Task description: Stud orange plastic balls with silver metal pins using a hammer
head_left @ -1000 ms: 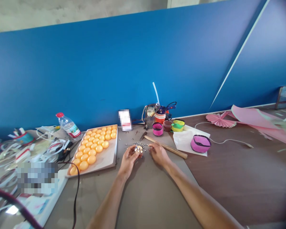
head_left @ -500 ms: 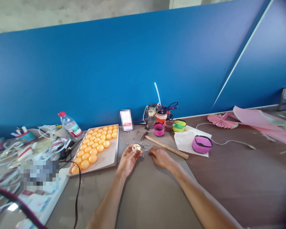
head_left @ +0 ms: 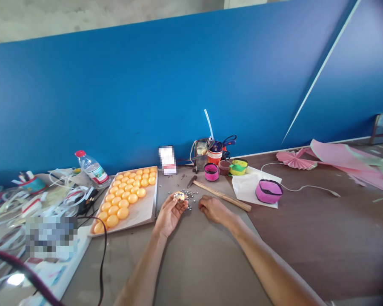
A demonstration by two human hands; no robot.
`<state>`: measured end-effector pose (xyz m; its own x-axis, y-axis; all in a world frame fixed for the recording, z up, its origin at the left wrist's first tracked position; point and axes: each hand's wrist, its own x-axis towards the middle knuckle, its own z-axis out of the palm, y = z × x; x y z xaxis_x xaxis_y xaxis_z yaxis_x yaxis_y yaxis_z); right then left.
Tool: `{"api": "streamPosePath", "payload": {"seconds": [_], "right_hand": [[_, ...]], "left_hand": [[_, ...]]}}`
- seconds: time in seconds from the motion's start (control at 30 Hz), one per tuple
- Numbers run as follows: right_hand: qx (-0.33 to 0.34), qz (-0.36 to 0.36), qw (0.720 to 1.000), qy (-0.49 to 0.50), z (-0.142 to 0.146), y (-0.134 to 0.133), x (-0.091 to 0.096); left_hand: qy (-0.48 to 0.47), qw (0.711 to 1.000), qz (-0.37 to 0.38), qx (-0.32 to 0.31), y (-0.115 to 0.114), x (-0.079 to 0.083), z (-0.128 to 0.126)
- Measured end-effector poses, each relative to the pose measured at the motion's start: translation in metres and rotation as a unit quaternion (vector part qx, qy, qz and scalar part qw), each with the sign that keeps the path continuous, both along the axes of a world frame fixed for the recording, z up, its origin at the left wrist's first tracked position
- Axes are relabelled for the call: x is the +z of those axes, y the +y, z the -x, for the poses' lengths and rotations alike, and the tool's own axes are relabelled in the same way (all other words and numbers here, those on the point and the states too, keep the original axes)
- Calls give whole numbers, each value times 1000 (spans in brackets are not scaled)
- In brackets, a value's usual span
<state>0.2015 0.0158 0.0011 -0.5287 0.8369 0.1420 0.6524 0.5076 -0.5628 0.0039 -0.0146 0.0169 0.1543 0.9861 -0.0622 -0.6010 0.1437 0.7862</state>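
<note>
My left hand (head_left: 168,216) grips a small ball (head_left: 179,196) studded with shiny metallic pieces, held up between the thumb and fingers. Beyond and beside it, several small silvery beads (head_left: 189,194) lie scattered on the grey mat. My right hand (head_left: 212,208) is low over the mat, just right of the beads, with its fingers curled and pressed together. Whether anything sits between those fingertips is hidden. A hammer (head_left: 221,194) with a wooden handle lies just behind the right hand, its head toward the beads.
A tray (head_left: 148,208) of orange balls is at left, near a bottle (head_left: 95,170) and tangled cables (head_left: 75,193). Behind the hammer stand a pink container (head_left: 211,172) and a yellow one (head_left: 238,167). Another pink container (head_left: 268,192) rests on white paper (head_left: 242,187). A blue partition (head_left: 166,85) closes the back.
The studded ball appears turned slightly in my left hand. My right hand stays nearly in place with its fingers curled. The whole view has shifted a little.
</note>
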Motion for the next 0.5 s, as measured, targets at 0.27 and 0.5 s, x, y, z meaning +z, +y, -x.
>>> {"api": "streamPosePath", "payload": {"seconds": [0.27,0.5], "right_hand": [[-44,11,991,128,10,-7,2],[-49,103,954,278,23,-12,4]], "left_hand": [[22,1000,-12,5,-3,4,-2],[18,1000,-8,-11,-2,2,-1]]}}
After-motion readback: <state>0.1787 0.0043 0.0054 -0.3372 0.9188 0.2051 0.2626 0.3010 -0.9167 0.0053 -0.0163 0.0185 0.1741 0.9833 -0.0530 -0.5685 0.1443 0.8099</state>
